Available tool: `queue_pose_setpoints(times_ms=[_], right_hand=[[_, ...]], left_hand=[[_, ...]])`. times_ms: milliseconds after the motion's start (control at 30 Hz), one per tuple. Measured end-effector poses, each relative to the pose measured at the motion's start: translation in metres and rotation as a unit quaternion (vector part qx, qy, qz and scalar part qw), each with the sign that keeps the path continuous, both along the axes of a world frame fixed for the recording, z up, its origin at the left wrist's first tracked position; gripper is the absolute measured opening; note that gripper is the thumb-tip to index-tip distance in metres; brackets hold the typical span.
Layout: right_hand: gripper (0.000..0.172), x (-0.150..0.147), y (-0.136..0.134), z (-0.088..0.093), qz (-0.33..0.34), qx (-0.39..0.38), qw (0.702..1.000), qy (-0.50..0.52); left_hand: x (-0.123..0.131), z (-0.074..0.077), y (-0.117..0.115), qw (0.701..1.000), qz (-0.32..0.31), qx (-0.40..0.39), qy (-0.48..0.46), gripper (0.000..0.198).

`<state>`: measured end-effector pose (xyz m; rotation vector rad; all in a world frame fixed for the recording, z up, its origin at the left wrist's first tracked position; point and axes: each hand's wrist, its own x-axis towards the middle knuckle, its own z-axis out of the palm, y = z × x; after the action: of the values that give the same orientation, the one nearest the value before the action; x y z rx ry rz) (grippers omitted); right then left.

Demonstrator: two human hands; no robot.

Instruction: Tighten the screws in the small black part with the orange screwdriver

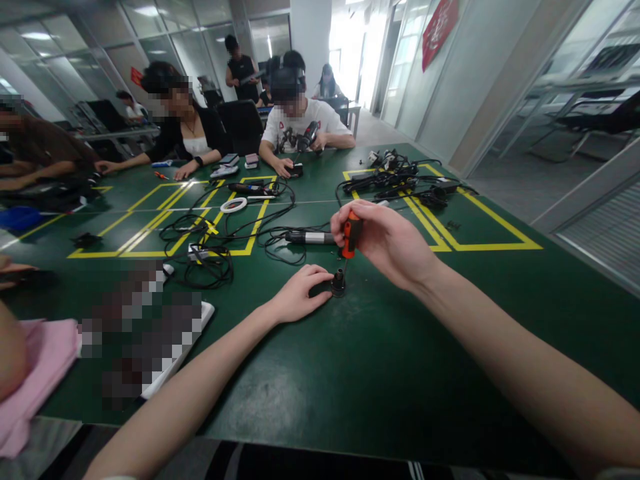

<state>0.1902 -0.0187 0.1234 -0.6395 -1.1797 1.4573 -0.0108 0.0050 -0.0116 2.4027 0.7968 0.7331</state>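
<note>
My right hand (pixel 385 240) is closed around the orange and black handle of a screwdriver (pixel 352 235), held upright with its shaft pointing down. The shaft reaches down to a small round black part (pixel 339 285) standing on the green table (pixel 400 373). Around the left side of that part, the thumb and fingers of my left hand (pixel 303 293) hold it against the tabletop. Whether the screwdriver's tip touches the part is too small to tell.
Behind my hands lies a black and silver tool (pixel 310 237) with its cord. Tangled cables (pixel 390 175) fill the back right, more lie left of centre near a white tape roll (pixel 234 205). Two blurred devices are at left. People sit across the table.
</note>
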Motion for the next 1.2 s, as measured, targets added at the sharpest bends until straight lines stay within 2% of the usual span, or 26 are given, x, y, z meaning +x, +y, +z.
queue_pose_setpoints(times_ms=[300,500,900,1100,1200], right_hand=[[0.027,-0.003,-0.001,-0.002,0.045,0.034,0.998,0.004],[0.023,-0.004,-0.001,-0.007,0.064,0.062,0.996,0.014],[0.05,-0.005,0.006,-0.008,0.06,0.051,0.997,0.001],[0.038,-0.004,0.006,-0.012,0.061,0.076,0.995,0.018],[0.038,-0.004,0.006,-0.013,0.058,0.078,0.995,0.011]], left_hand=[[0.0,0.001,0.0,1.0,0.0,-0.006,0.0,0.028],[-0.001,0.0,0.0,1.0,0.004,-0.005,-0.003,0.028],[-0.001,0.003,-0.002,1.0,0.003,-0.003,-0.002,0.029],[-0.002,0.004,-0.002,1.0,0.004,-0.005,0.0,0.029],[-0.002,0.003,-0.001,1.0,0.001,-0.001,-0.004,0.029]])
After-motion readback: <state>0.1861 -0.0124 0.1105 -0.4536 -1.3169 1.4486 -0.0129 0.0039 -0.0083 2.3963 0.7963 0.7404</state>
